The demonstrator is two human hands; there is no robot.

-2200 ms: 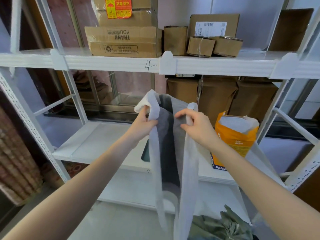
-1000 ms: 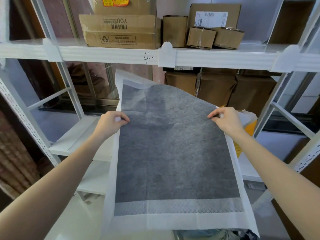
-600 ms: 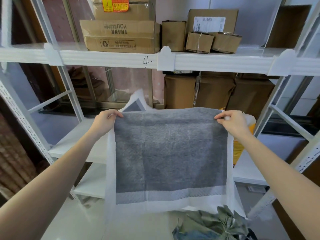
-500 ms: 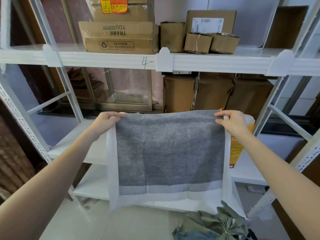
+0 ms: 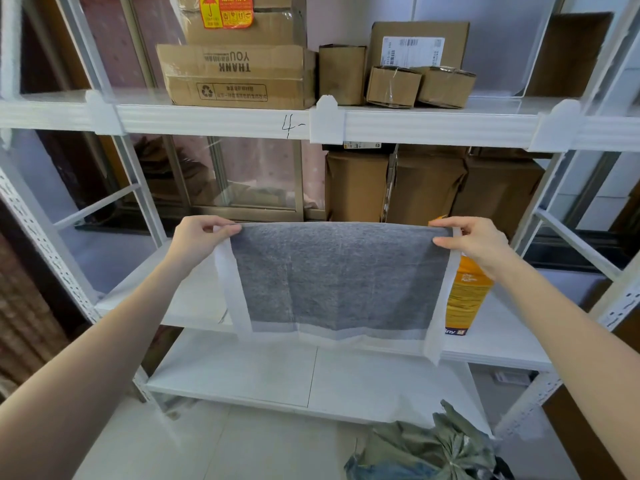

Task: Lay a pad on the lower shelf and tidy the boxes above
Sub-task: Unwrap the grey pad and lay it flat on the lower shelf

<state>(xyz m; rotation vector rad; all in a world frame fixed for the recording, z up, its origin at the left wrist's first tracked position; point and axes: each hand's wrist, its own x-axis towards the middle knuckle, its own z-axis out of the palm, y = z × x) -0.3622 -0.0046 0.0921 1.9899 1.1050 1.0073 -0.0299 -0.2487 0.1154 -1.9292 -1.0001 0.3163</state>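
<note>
Head-worn wide-angle view (the only one), facing forward and slightly down, close to white shelving, bare floor at bottom edge.

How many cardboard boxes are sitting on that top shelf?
6: the stacked pair at left, one upright, one labelled behind, two small in front. More may hide behind.

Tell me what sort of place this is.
Probably a storeroom or small stockroom: white metal shelving with a handwritten "4-" on its rail, taped cardboard boxes stacked above, one bearing a shipping label.
</note>
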